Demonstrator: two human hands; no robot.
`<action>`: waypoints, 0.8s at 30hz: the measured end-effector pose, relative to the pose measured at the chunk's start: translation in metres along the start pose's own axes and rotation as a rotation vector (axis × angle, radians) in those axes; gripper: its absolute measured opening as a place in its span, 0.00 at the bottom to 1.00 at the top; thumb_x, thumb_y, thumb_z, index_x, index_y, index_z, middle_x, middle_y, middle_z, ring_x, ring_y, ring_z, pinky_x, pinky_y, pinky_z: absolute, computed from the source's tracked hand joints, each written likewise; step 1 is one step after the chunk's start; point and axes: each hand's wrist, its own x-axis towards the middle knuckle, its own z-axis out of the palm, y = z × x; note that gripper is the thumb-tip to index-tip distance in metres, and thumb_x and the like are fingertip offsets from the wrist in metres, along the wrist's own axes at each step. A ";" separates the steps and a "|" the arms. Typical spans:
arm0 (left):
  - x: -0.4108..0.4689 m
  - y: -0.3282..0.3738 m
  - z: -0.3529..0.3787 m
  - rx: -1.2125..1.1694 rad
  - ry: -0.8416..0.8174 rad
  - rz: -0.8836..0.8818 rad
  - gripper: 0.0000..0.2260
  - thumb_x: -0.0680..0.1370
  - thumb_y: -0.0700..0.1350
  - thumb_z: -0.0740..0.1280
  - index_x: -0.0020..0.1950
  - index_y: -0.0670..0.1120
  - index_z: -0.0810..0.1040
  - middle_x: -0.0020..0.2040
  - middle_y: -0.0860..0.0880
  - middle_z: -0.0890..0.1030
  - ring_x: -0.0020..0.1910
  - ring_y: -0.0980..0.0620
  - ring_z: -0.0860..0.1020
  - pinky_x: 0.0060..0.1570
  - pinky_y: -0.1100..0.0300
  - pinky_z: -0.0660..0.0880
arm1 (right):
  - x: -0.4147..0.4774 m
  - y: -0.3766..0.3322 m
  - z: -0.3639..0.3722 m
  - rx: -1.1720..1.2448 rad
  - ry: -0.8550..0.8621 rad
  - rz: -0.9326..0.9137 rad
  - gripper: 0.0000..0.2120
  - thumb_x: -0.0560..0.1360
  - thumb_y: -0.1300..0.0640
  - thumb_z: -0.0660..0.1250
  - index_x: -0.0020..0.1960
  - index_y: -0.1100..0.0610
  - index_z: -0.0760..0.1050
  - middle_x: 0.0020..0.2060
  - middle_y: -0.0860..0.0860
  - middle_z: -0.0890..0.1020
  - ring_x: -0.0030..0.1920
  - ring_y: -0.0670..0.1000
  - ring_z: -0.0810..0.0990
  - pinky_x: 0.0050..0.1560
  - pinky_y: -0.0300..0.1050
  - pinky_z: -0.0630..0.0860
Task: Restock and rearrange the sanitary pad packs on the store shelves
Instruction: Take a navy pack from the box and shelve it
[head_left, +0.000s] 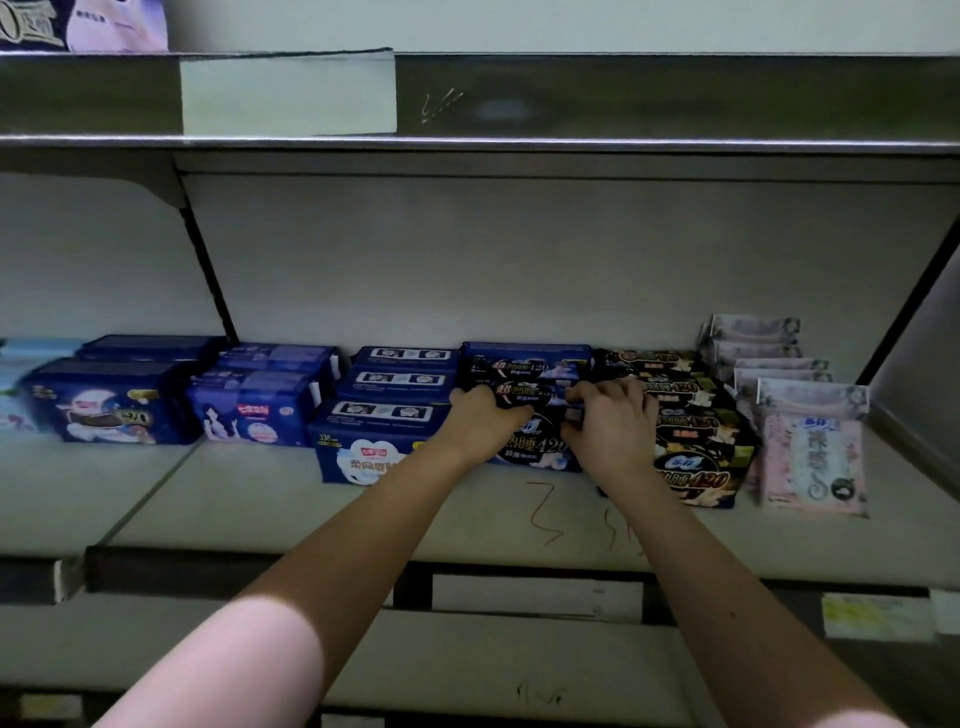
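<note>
Okay, head view: we've got both hands on one dark 420 pack (540, 448).
Left hand (485, 415): fingers curled over its left top edge.
Right hand (609, 422): gripping its right top.
Pack spot: shelf (322, 519), front of its row.

The centre pack (540, 449) is black with pale lettering. Left of it are navy packs (363, 447) with white patches; right of it, gold-flowered black packs (696, 447), then pale pink packs (810, 452) with grey swirls. Red scribbles (545, 514) mark the grey shelf (311, 509) before it.
</note>
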 end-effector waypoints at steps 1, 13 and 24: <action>-0.001 0.001 -0.001 -0.015 0.025 0.017 0.16 0.73 0.53 0.69 0.55 0.46 0.76 0.67 0.39 0.69 0.63 0.40 0.72 0.62 0.51 0.72 | 0.000 0.001 0.000 0.000 0.006 -0.002 0.20 0.74 0.51 0.67 0.66 0.50 0.72 0.65 0.54 0.73 0.69 0.57 0.62 0.67 0.52 0.57; -0.045 -0.002 -0.008 -0.146 0.220 0.165 0.23 0.77 0.47 0.69 0.69 0.41 0.70 0.65 0.41 0.74 0.61 0.45 0.75 0.62 0.52 0.73 | -0.042 -0.005 -0.022 0.339 0.199 -0.064 0.20 0.72 0.56 0.71 0.63 0.57 0.76 0.61 0.57 0.77 0.63 0.60 0.72 0.63 0.54 0.66; -0.141 -0.018 -0.009 -0.297 0.246 0.205 0.16 0.78 0.44 0.67 0.64 0.45 0.73 0.61 0.47 0.76 0.49 0.57 0.73 0.39 0.78 0.67 | -0.137 -0.030 -0.043 0.508 0.133 0.013 0.17 0.75 0.56 0.68 0.64 0.54 0.75 0.61 0.55 0.77 0.61 0.58 0.74 0.62 0.53 0.70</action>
